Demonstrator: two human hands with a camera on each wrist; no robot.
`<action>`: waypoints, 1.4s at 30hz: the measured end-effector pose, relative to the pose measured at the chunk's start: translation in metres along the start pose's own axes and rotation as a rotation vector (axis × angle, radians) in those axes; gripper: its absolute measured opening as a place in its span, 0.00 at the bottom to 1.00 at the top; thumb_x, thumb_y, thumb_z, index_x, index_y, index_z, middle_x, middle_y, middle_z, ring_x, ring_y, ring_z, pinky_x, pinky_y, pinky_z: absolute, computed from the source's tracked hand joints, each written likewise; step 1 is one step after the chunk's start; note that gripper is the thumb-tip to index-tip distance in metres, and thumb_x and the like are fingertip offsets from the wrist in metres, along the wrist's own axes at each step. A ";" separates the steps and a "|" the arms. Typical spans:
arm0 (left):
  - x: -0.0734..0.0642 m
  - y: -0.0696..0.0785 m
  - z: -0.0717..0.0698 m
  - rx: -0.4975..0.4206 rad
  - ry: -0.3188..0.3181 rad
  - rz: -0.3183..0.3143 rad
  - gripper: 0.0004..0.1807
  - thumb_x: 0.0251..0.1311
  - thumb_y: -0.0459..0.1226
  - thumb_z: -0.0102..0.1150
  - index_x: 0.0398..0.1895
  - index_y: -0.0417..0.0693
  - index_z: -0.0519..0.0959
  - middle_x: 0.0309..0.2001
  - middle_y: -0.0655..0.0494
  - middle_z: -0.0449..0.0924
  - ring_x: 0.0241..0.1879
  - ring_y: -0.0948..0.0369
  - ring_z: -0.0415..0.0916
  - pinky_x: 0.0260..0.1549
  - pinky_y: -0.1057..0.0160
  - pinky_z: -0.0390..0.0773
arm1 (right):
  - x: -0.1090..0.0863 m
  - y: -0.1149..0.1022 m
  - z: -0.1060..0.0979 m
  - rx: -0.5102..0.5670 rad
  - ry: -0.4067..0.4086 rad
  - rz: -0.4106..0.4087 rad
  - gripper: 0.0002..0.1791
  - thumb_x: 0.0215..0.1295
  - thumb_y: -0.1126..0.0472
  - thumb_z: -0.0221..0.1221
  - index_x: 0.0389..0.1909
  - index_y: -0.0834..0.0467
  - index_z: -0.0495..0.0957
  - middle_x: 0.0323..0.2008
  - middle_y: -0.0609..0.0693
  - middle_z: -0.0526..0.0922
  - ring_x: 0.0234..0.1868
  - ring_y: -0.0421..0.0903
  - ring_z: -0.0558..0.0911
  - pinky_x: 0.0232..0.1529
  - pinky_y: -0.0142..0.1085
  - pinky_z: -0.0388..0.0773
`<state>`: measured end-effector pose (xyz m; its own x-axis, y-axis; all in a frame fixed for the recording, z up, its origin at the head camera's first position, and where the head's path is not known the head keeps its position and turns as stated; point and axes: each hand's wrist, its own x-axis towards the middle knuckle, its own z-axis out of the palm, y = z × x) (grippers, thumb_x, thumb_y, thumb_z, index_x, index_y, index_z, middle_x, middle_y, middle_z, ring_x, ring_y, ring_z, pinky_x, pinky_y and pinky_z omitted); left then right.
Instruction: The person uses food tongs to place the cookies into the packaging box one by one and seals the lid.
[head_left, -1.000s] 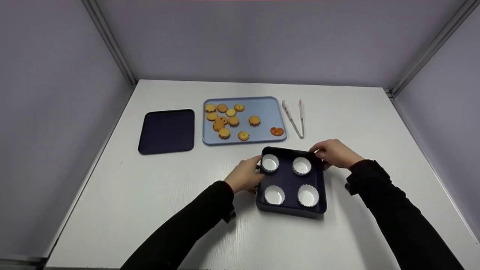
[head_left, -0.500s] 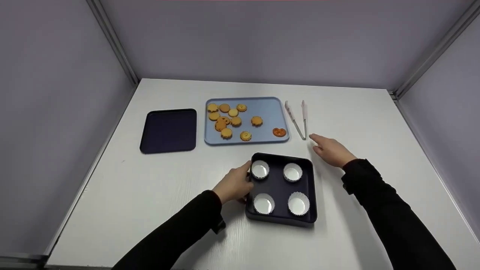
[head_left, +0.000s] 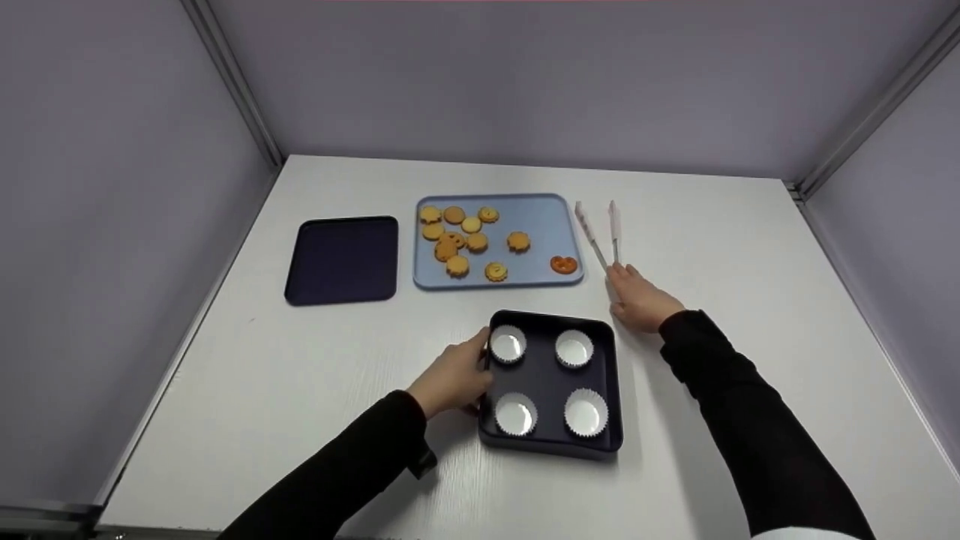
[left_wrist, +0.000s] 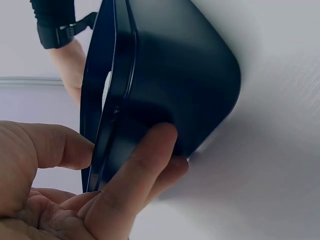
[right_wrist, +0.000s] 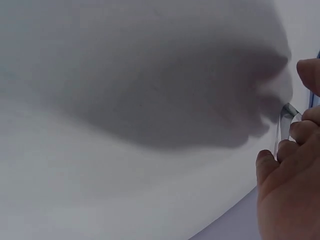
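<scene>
My left hand (head_left: 452, 375) holds the left side of a dark blue square box (head_left: 541, 450). In the left wrist view, its thumb lies at the rim and the fingers are against the outer wall of the box (left_wrist: 185, 75). Inside the box stand several white fluted paper cups (head_left: 574, 349). My right hand (head_left: 641, 300) is over the bent end of a pair of tongs (head_left: 615, 225) with pale handles. The right wrist view has the thumb apart from the fingers, which are beside the metal bend of the tongs (right_wrist: 286, 117).
Behind the box lies a light blue tray (head_left: 536, 217) with several cookies (head_left: 518, 241) and a pretzel-shaped one (head_left: 563, 265). A flat dark blue square tray or lid (head_left: 343, 261) lies to the left on the white table (head_left: 300, 390). Grey panels (head_left: 525, 82) enclose the table.
The box has shifted left and toward the person with my left hand holding it. My right hand has let go of the box's far right corner and moved to the tongs.
</scene>
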<state>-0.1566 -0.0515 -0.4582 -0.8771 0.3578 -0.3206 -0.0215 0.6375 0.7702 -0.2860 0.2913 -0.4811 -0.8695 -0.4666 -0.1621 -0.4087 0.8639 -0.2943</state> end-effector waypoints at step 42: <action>-0.009 -0.008 -0.006 -0.042 0.012 0.027 0.44 0.61 0.27 0.51 0.82 0.39 0.49 0.70 0.33 0.69 0.24 0.61 0.78 0.26 0.63 0.84 | -0.020 0.015 0.005 -0.040 0.282 0.378 0.47 0.72 0.45 0.60 0.71 0.80 0.56 0.57 0.81 0.68 0.54 0.79 0.70 0.51 0.69 0.72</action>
<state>-0.1511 -0.0637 -0.4583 -0.8831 0.3666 -0.2928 -0.0171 0.5986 0.8009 -0.2736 0.3123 -0.4873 -0.9985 -0.0532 0.0129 -0.0548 0.9724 -0.2267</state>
